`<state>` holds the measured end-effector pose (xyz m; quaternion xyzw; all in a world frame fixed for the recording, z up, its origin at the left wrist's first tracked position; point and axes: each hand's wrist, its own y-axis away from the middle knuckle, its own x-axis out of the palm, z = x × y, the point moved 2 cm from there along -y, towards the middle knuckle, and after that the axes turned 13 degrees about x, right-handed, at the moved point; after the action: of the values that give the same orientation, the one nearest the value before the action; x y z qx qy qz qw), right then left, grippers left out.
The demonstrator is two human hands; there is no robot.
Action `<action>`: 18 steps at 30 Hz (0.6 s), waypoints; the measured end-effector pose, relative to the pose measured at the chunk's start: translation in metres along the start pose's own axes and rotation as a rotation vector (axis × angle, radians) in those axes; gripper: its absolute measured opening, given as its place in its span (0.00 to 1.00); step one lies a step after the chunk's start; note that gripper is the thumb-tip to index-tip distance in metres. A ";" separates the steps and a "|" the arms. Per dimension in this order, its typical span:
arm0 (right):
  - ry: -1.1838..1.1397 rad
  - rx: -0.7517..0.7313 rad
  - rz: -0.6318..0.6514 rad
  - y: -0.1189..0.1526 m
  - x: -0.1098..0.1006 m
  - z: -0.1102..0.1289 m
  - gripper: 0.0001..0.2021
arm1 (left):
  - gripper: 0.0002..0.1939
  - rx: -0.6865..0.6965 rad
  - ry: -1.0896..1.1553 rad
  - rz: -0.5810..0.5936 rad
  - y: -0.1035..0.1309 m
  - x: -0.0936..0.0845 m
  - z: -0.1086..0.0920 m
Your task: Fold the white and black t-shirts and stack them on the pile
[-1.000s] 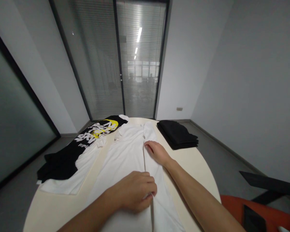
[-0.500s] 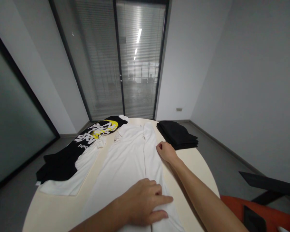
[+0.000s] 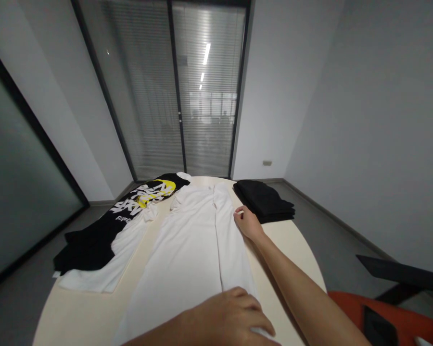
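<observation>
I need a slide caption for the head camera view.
Left hand over a white garment, right hand by its edge, on a pale table with a printed black garment and folded black cloth.

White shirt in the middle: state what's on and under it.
The white shirt lies on the table; anything else beneath is hidden. Its right side is folded on top; the left hand hides part of its near end.

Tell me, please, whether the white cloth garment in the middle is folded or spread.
Partly folded: on the white cloth garment, a lengthwise strip lies turned inward along the right side; what else shows lies flat.
</observation>
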<state>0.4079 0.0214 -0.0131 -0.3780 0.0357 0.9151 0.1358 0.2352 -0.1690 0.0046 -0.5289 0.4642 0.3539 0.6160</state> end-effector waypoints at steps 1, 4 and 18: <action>-0.012 0.004 0.005 -0.001 0.000 -0.001 0.05 | 0.15 0.005 -0.005 -0.007 -0.001 0.001 0.000; 0.000 -0.019 0.022 -0.002 0.002 -0.001 0.05 | 0.14 -0.003 -0.003 0.005 -0.003 0.007 -0.001; 0.373 -0.124 -0.059 0.015 -0.008 0.010 0.12 | 0.22 -0.060 0.046 0.074 0.007 0.004 -0.006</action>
<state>0.4024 0.0073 -0.0006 -0.5493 -0.0072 0.8254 0.1302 0.2287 -0.1734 -0.0017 -0.5377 0.4866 0.3780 0.5755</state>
